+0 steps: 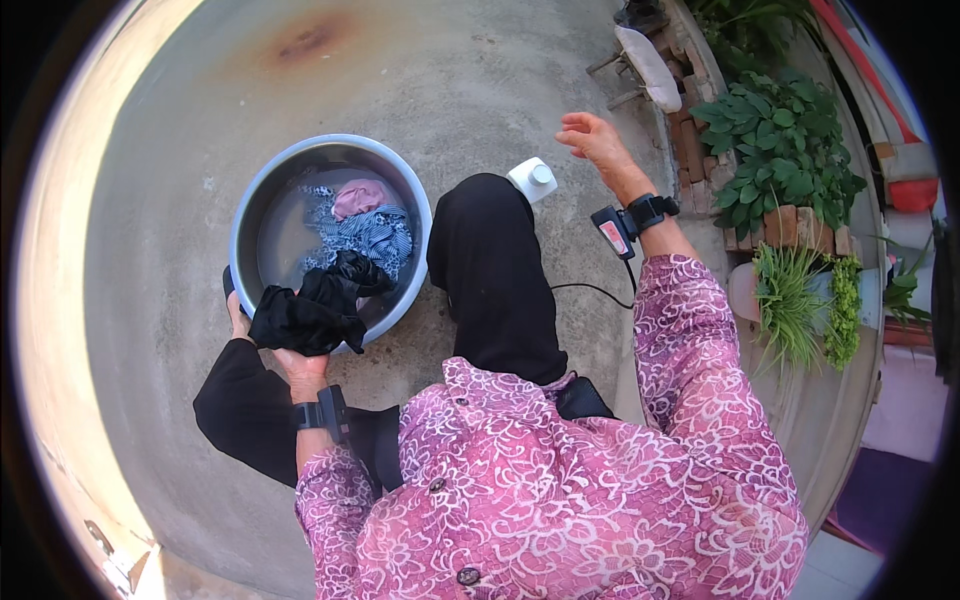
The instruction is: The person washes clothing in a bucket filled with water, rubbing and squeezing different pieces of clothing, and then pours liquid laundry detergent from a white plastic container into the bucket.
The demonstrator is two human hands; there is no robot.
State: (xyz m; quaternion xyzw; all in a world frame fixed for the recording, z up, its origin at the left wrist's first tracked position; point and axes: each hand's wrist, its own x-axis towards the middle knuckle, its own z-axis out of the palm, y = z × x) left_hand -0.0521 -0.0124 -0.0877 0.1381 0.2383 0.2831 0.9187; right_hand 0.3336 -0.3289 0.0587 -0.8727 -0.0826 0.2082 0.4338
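Note:
A round metal basin stands on the ground before me with cloudy water in it. My left hand is at its near rim, holding a bunched black cloth that drapes over the fingers and hides most of them. Inside the basin lie a wet blue patterned garment and a pink cloth. Raised to the right, my right hand holds nothing, its fingers partly curled and apart. Left of that hand, beyond my knee, a white bottle with a capped top stands on the ground.
My bent knee rises between basin and bottle. A low stool with a pale cushion is at the upper right, beside a brick-edged bed with leafy plants. Potted plants stand lower right. A black cable hangs from my right wrist device.

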